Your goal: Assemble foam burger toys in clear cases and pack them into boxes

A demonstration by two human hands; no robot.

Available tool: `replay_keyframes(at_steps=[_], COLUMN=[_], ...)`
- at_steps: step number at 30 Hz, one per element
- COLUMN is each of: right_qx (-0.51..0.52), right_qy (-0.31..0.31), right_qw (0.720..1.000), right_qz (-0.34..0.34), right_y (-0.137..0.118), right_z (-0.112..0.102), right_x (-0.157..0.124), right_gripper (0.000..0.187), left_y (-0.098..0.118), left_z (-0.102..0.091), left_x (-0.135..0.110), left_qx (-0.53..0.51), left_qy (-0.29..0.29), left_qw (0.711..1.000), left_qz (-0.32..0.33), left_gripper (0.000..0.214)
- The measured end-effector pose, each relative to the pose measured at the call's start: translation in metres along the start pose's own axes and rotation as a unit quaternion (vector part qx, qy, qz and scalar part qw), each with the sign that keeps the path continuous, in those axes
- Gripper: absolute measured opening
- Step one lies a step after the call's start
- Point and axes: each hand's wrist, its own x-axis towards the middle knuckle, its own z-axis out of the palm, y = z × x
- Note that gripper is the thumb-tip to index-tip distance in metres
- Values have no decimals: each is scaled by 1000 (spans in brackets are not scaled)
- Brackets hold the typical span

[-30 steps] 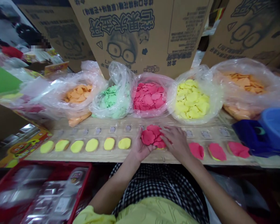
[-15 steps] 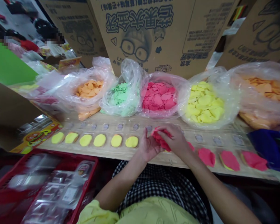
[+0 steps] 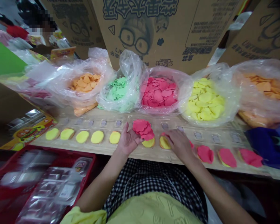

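Observation:
My left hand lies palm up on the wooden board and holds a small stack of red flower-shaped pieces on its fingertips. My right hand rests palm down on the board just to the right, fingers bent over a red piece laid on a yellow disc. Another yellow disc sits between the two hands. A row of yellow discs runs to the left. Red-topped discs run to the right.
Open plastic bags behind the board hold orange, green, red, yellow and orange pieces. Cardboard boxes stand behind them. A red crate of clear trays sits lower left, a dark blue object at right.
My hands have parted: the left moved left with the red stack, and the right came down onto a yellow disc with one red piece. The camera view shifted.

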Motion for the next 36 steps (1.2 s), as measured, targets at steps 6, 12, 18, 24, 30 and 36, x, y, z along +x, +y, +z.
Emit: replay_keyframes(at_steps=[6,12,18,24,30,36], right_qx=[-45,-69,-95,-83,11,44], right_qy=[-58,-75,-63,-49,36,-16], right_qw=[996,993,992,994,999,997], right_qz=[-57,-58,-52,-45,23,54], right_y=[-6,-7,-13,-16,-27,-47], right_z=[5,-1,2,6,-5,6], right_x=[-32,-38,-52,-59,-4,68], right_gripper=[19,20,38,43,31,30], left_y=[0,-1,0,-2,-9,-18], left_z=[-9,-9,-10,-7,-3,0], left_x=[1,1,0,-1,-3,-10], left_qx=[-3,-5,-17,-18,2,25], left_qy=[-15,-22,-9,-13,-34,-36], left_qw=[1000,1000,1000,1000,999,997], left_qz=[-3,2,4,-3,-18,-60], left_gripper=[56,56,55,57,57,56])
